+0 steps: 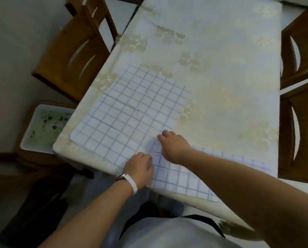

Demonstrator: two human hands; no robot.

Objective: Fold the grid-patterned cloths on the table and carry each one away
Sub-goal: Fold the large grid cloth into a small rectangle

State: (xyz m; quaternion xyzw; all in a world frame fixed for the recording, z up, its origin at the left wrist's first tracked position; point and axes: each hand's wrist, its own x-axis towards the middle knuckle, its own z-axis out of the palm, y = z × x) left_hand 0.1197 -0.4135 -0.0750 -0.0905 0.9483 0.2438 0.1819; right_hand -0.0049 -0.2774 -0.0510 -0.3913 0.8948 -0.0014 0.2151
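Beside the table (221, 68), a tub (36, 149) holds blurry green scraps; on its near edge we see the left cloth (131, 108) and right cloth (185, 179), left hand (139, 165) and right hand (174, 145) curled where they meet, grip hidden.

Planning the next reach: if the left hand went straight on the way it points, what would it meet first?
Probably the right hand, just ahead of the left hand over the near cloth; depth is hard to judge.
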